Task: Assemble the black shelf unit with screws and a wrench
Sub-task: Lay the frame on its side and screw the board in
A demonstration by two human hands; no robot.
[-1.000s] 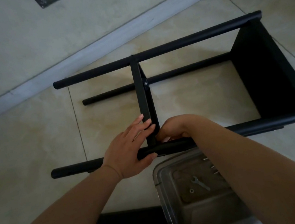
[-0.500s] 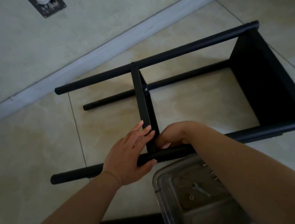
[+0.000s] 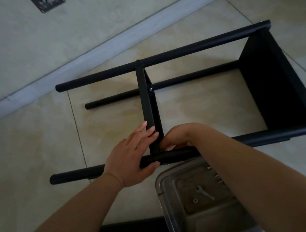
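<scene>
So I've got the black shelf unit (image 3: pixel 273 79) lying on its side on the tiled floor (image 3: pixel 25 153), near the wall's baseboard (image 3: pixel 98 42). Its near tube (image 3: pixel 250 140) runs left to right just in front of me, and a narrow shelf panel (image 3: pixel 147 104) stands across between that tube and the far one.

My left hand (image 3: pixel 132 158) is wrapped over the near tube right at the joint: thumb under the tube, fingers (image 3: pixel 146 132) laid flat up against the side of the narrow panel. My right hand (image 3: pixel 178 136) is tucked in on the other side of that same joint with fingers curled; honestly I can't tell what that grip has between its fingertips, it's too dark in there.

Just below the tube sits a clear plastic container (image 3: pixel 167 198), partly under my right forearm. Inside it the wrench (image 3: pixel 203 192) is lying flat, a small washer (image 3: pixel 195 200) beside it, and a few screws (image 3: pixel 216 175) near the edge of my arm.
</scene>
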